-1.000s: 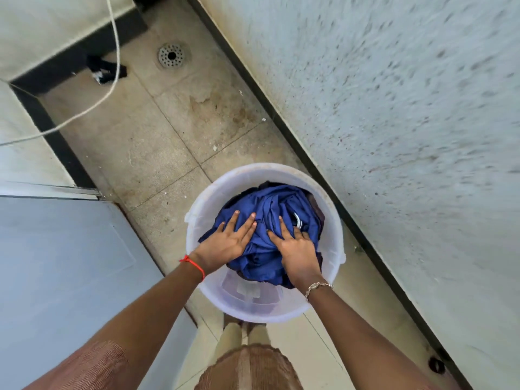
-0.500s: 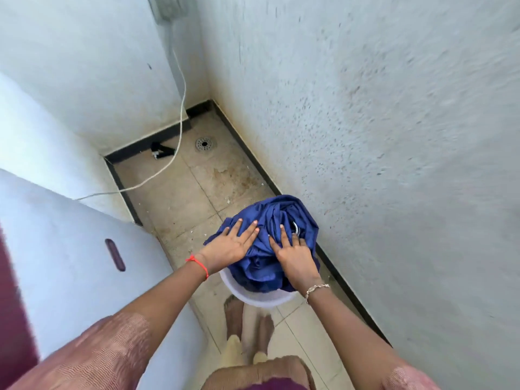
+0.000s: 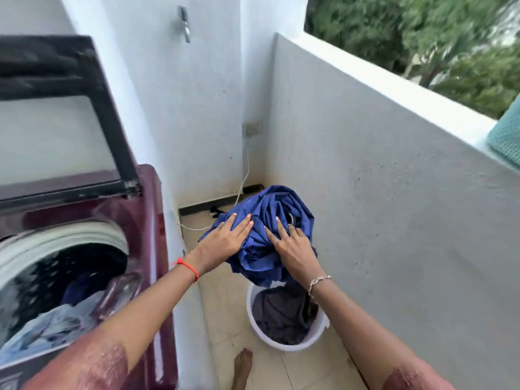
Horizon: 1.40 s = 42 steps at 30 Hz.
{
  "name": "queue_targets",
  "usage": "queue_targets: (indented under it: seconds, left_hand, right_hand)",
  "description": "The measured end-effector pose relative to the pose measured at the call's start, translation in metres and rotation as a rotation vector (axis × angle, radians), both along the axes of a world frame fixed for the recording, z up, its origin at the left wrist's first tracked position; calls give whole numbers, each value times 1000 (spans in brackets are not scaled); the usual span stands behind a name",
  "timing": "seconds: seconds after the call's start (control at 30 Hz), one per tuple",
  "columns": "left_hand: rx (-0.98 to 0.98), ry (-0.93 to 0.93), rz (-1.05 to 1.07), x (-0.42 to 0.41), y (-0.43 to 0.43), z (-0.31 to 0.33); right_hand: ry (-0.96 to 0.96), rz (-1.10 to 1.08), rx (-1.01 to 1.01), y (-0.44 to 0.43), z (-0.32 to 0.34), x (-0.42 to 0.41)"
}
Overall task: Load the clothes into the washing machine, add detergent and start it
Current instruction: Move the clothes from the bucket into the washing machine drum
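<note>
A bundle of blue clothes [image 3: 264,220] is held up in the air above a white bucket [image 3: 260,332] on the floor. My left hand [image 3: 222,243] presses on its left side and my right hand [image 3: 292,249] on its right side, fingers spread over the cloth. Dark clothes [image 3: 278,316] remain in the bucket. At the left stands a maroon top-loading washing machine [image 3: 146,209] with its lid [image 3: 56,108] raised. Its drum [image 3: 62,271] is open and holds light blue clothes [image 3: 50,325].
A white balcony wall [image 3: 380,192] runs along the right, with a teal cloth [image 3: 506,139] on its ledge. A tap [image 3: 184,23] and a socket with a white cable [image 3: 244,175] are on the back wall. My bare foot [image 3: 242,367] stands on the tiled floor.
Both hands have lifted the blue bundle out of the bucket and up. My view has risen from the floor, bringing the open washing machine into sight at the left.
</note>
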<state>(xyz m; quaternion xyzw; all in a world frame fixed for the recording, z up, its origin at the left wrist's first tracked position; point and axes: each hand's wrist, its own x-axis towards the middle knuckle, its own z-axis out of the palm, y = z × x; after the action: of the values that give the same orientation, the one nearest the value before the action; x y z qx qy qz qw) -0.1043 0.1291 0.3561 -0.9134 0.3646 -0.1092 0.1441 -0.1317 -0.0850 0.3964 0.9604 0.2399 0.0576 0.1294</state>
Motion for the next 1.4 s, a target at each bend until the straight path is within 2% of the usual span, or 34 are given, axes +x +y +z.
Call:
queue_targets:
  seconds: [0.3, 0.57, 0.8, 1.0, 1.2, 1.4]
  left_hand:
    - [-121, -302, 131, -74, 85, 131]
    - [-120, -430, 272, -136, 190, 177]
    - [-113, -356, 392, -186, 295, 172]
    - [-133, -225, 486, -223, 363, 139]
    - [-166, -80, 524, -231, 397, 96]
    - [-131, -11, 536, -224, 405, 66]
  right_hand:
    - [-247, 237, 72, 79, 122, -30]
    - [-360, 424, 181, 191, 148, -50]
    - [-324, 483, 197, 307, 127, -81]
    - [-231, 498, 111, 381, 95, -109]
    - [-97, 471, 25, 417, 65, -125]
    - [21, 438, -14, 425, 35, -119]
